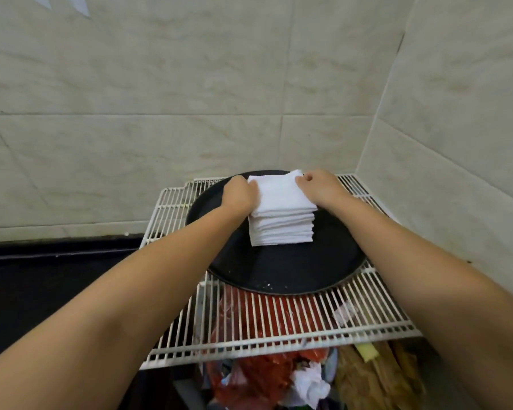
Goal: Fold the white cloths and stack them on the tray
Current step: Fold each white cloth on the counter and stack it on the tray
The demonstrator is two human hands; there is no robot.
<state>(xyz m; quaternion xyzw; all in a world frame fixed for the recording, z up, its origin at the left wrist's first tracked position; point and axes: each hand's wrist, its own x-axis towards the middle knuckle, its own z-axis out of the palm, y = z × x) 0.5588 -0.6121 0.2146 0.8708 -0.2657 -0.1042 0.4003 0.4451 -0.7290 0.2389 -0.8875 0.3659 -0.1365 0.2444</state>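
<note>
In a tiled corner, a white wire rack (pixel 323 321) bears the black tray (pixel 293 270), where left hand (pixel 238 193) and right hand (pixel 320 187) curl onto the stacked white cloths (pixel 282 220), red clutter (pixel 264 377) beneath.

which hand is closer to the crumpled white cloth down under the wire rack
Left, though only slightly. Both hands are up at the cloth stack: left hand, right hand. The crumpled white cloth lies far below.

Neat stack of folded white cloths (pixel 281 220) sits on round black tray (pixel 279 273)
</note>
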